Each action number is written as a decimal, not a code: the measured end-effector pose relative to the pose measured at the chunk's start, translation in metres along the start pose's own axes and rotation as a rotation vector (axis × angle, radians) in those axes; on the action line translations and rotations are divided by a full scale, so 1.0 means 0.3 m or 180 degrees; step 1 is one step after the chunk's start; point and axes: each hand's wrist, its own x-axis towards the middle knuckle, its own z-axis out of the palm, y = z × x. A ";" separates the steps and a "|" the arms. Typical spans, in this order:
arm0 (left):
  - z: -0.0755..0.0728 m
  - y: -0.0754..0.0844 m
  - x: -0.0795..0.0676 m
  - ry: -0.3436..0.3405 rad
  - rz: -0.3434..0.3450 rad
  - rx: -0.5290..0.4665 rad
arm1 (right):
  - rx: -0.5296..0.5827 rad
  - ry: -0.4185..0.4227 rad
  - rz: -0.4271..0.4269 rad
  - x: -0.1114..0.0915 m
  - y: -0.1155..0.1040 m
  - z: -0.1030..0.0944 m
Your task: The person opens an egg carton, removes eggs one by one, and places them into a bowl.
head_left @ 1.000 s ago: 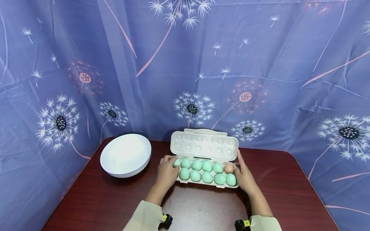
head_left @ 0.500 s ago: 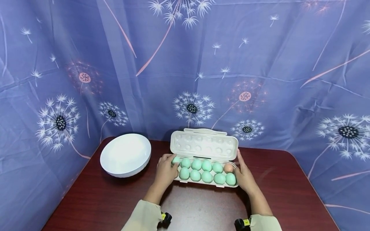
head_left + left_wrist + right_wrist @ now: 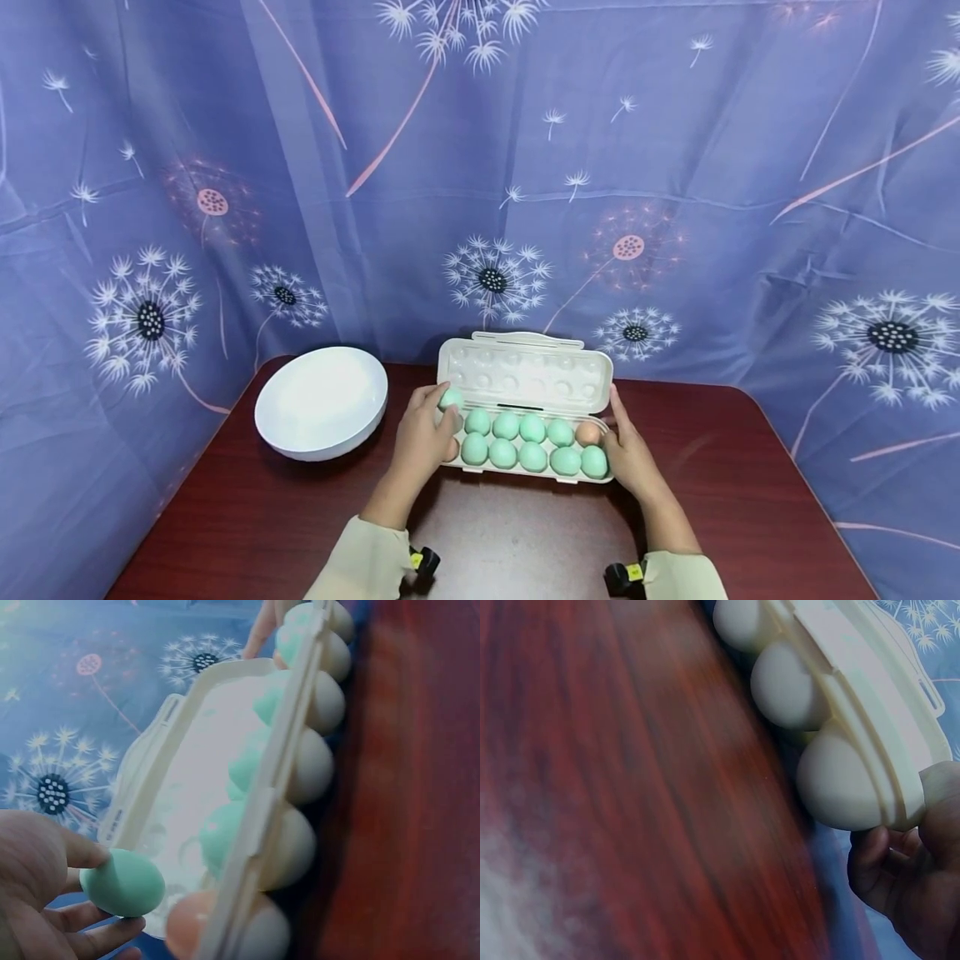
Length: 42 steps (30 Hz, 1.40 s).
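At the far left of the dark red bench (image 3: 712, 467), a white bowl (image 3: 321, 400) is sitting near the blue dandelion curtain (image 3: 675, 167). To its right, a pale sleeve (image 3: 356, 562) is covering the left forearm, and a black device (image 3: 425, 563) with a yellow label is showing at that wrist. The left hand (image 3: 420, 435) is pinching a green egg (image 3: 126, 885) between thumb and fingers, holding it up over the left end of an egg carton (image 3: 517, 472). Just below that hand, a brown egg (image 3: 452, 450) is resting in the front left corner. The carton is lying on the bench with its lid (image 3: 525, 375) standing open behind, leaning towards the curtain. Nine green eggs (image 3: 533, 457) are filling the middle of both rows and the front right corner, while another brown egg (image 3: 588, 433) is occupying the back right one. At the right end, the right hand (image 3: 634, 457) is gripping the carton's edge, its index finger pointing up beside the lid's corner. A second pale sleeve (image 3: 684, 577) is showing below it.
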 end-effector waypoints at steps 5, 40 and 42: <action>-0.050 0.021 0.018 0.0107 0.0014 0.0003 | -0.0020 0.0032 -0.0038 0.002 0.003 0.004; -0.250 -0.105 0.058 0.0489 -0.0484 -0.0183 | 0.0017 -0.0059 0.0071 0.004 0.002 -0.005; -0.255 -0.115 0.055 0.0573 -0.0506 -0.0153 | 0.0008 -0.0041 0.0057 0.006 0.005 -0.004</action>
